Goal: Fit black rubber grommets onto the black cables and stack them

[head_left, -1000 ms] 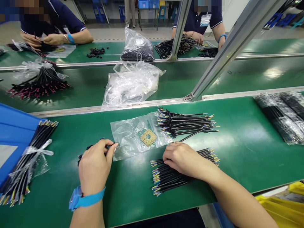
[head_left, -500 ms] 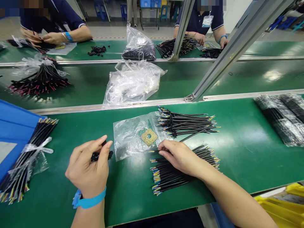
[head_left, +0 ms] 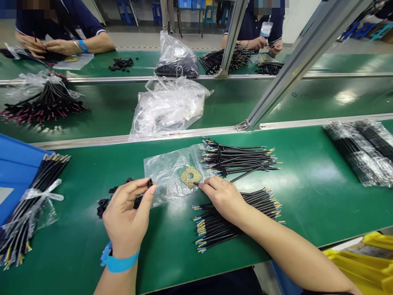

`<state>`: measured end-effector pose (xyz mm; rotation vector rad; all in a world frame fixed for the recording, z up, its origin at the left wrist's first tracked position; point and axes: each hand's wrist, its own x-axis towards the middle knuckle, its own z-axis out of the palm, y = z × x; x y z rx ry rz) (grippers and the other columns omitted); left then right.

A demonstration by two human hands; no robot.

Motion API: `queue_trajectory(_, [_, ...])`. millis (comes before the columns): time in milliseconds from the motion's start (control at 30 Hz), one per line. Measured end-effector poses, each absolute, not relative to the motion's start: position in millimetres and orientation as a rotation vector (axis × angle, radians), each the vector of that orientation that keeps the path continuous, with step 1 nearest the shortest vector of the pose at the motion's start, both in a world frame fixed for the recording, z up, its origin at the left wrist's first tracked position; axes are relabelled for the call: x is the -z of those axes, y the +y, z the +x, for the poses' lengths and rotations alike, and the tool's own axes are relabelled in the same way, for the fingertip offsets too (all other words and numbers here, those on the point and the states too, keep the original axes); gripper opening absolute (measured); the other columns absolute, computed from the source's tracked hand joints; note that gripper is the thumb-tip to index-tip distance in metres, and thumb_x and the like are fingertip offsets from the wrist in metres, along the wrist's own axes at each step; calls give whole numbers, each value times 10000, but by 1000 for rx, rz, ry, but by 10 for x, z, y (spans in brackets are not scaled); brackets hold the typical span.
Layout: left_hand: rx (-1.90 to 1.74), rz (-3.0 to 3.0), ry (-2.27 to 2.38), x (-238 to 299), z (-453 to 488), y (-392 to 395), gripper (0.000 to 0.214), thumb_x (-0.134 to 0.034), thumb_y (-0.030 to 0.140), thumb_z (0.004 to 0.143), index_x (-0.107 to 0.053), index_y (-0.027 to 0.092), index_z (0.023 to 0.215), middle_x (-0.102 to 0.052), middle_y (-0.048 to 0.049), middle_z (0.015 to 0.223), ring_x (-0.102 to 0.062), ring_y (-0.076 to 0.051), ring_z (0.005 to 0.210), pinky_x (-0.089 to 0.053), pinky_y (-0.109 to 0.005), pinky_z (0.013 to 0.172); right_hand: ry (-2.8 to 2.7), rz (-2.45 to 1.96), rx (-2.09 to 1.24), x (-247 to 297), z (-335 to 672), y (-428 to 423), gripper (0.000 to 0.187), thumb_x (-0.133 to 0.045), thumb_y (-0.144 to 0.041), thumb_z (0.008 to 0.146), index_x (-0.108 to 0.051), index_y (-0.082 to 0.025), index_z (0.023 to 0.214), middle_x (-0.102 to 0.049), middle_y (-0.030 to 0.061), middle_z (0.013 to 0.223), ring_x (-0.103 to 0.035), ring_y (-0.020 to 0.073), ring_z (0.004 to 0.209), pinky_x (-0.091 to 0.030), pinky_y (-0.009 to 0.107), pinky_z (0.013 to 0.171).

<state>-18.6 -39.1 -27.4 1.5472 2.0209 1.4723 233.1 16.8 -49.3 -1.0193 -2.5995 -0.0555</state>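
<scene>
My left hand point(head_left: 129, 217) pinches a small black plastic part point(head_left: 150, 182) between thumb and forefinger. More small black parts point(head_left: 102, 207) lie in a pile behind that hand, partly hidden by it. My right hand point(head_left: 223, 196) is closed on a black cable point(head_left: 195, 184), whose stripped end points left over a yellow sponge point(head_left: 190, 177) with a hole in it. The sponge lies on a clear plastic bag point(head_left: 162, 172). Under my right forearm is a bundle of black cables point(head_left: 215, 229) with coloured wire ends. Behind it lie cables fitted with black parts point(head_left: 239, 157).
A blue bin point(head_left: 18, 164) and a tied cable bundle point(head_left: 39, 205) stand at left. Bagged cables point(head_left: 356, 151) lie at right, a yellow crate point(head_left: 362, 262) below. A metal post point(head_left: 282, 69) slants up beyond. Two co-workers sit across, near plastic bags point(head_left: 172, 106).
My left hand has moved right from the pile with a black part raised at its fingertips. My right hand has brought the cable end up and over the sponge.
</scene>
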Motion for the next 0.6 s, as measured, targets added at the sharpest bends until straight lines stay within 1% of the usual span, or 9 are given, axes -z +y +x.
queue_trajectory(167, [-1406, 1419, 1909, 249, -167, -360, 264, -786, 368, 841, -723, 206, 1039, -756, -43, 946, -724, -190, 868, -606, -320, 809, -2637, -1062, 152, 463, 2321, 161, 182, -543, -118, 994, -689, -124, 1103, -689, 87, 899, -623, 195, 828, -505, 317, 730])
queue_trajectory(300, [-1330, 1346, 1814, 300, -152, -349, 290, -786, 401, 830, -715, 204, 1031, -760, -49, 943, -725, -191, 865, -600, -320, 811, -2644, -1074, 136, 494, 2324, 187, 220, -521, -106, 995, -693, -119, 1132, -690, 93, 902, -623, 197, 820, -515, 325, 745])
queue_trajectory(467, [-1263, 1307, 1744, 354, -123, -333, 309, -794, 416, 818, -697, 206, 1023, -756, -54, 963, -723, -195, 898, -592, -322, 834, -2604, -1040, -10, 526, 2332, 204, 155, -581, -98, 974, -713, -152, 1036, -684, 64, 911, -602, 184, 831, -505, 300, 779])
queue_trajectory(600, [-1218, 1239, 1709, 340, -93, -304, 343, -814, 435, 788, -690, 201, 1005, -761, -66, 954, -730, -208, 905, -598, -326, 829, -2577, -1008, -16, 537, 2328, 194, 138, -597, -100, 969, -718, -155, 1006, -681, 61, 898, -584, 181, 817, -507, 299, 778])
